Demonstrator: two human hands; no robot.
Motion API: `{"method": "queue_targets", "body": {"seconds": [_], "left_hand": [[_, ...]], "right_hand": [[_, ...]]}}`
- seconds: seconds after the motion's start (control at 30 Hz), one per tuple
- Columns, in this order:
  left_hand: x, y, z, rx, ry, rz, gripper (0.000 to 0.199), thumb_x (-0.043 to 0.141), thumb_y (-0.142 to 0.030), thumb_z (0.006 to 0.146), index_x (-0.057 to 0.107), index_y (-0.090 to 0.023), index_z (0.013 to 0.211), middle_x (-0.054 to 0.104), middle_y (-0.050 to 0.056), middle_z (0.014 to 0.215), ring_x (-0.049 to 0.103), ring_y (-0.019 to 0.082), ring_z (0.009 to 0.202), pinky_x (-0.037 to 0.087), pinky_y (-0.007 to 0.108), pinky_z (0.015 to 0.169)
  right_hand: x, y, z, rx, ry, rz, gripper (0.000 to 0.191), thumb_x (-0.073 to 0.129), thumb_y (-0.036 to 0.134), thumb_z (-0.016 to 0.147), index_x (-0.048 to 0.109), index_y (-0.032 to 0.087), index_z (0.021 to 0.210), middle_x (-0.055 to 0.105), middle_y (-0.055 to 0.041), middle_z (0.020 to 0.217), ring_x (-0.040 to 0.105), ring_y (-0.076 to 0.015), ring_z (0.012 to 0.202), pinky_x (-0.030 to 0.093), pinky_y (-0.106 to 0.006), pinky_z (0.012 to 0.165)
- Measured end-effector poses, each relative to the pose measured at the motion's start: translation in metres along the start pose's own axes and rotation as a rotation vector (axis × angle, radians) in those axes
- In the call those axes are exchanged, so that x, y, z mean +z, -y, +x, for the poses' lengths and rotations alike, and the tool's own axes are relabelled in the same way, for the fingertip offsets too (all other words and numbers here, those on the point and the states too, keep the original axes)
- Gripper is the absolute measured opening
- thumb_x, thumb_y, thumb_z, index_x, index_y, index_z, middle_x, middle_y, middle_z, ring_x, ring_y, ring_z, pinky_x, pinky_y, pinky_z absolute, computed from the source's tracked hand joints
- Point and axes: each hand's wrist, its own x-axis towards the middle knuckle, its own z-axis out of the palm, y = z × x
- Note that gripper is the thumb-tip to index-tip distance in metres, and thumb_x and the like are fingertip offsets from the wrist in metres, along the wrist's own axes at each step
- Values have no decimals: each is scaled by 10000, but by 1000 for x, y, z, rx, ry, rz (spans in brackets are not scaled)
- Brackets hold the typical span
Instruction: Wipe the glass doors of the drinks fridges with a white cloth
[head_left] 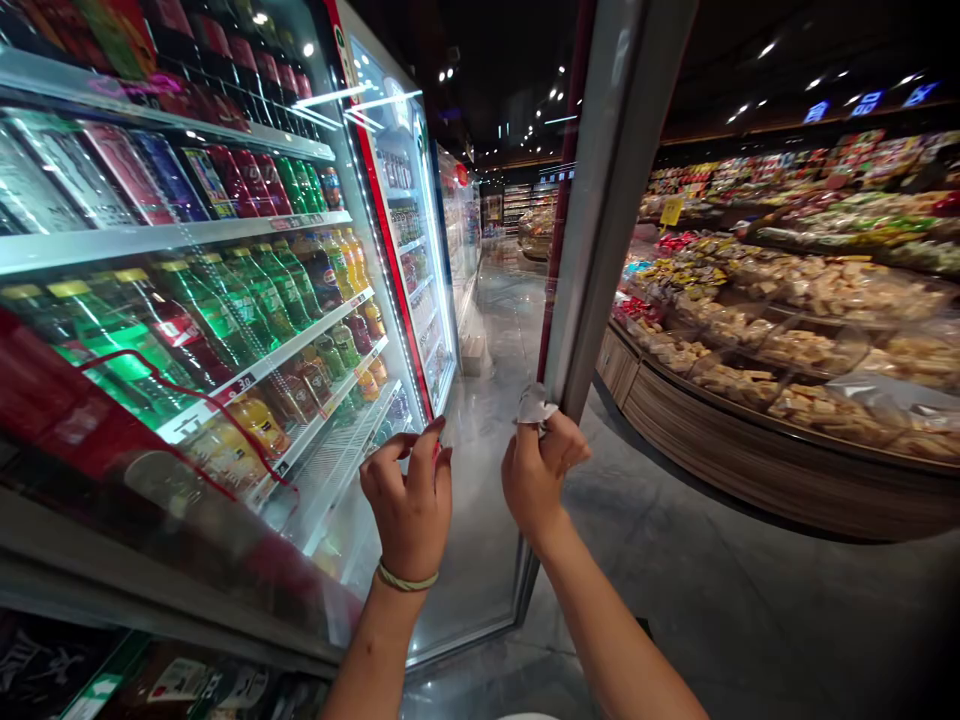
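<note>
My right hand [536, 480] is closed on a crumpled white wipe, possibly tissue or thin cloth [535, 404], beside the grey frame [611, 200] of an open glass fridge door [480, 560]. To its left, my left hand [409, 490] is raised in front of the glass, a green band around its wrist. Its fingers are bent but apart, and a bit of red shows between them; I cannot tell whether that is a held thing or the red fridge edge behind. Whether these fingertips touch the glass is unclear.
At left, a lit drinks fridge has shelves [247, 385] of cans and green soda bottles [255, 290]. More fridges [409, 220] line the aisle. A curved wood-sided display counter [720, 450] with bagged goods stands at right. Shiny grey floor [645, 600] lies between.
</note>
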Motion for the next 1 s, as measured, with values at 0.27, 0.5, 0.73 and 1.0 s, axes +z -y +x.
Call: {"method": "queue_targets", "body": {"seconds": [0.27,0.5,0.73,1.0], "left_hand": [[-2,2,-2,-8,3,-15,398,705,-135,894,639,-226,1276,533,85,1075,531,217,988,446,359,898],[-3,1,-2,-24,11,-38,414,702,-131,893,642,-221,1292,538,95,1089,539,230,1018,449,382,930],[-4,2,-2,-25,42,-72,426,671,-95,899,634,-214,1307,539,93,1089,545,224,1027,445,381,950],[-11,5,-2,-41,63,-59,432,637,-68,906,634,-224,1309,538,89,1084,529,215,1010,450,371,933]], "right_hand": [[3,9,16,-128,-76,85,570,444,8,913,460,228,1439,500,-123,1142,462,-229,1066,414,-375,882],[3,14,10,-183,-10,163,534,476,51,903,525,264,1390,490,-120,1179,457,-230,1079,438,-368,887],[1,12,-2,-162,14,197,503,472,35,904,545,216,1367,476,-119,1143,426,-231,1056,458,-368,863],[5,6,1,-114,6,206,510,462,39,905,547,245,1364,470,-119,1188,418,-242,1094,432,-395,906]]}}
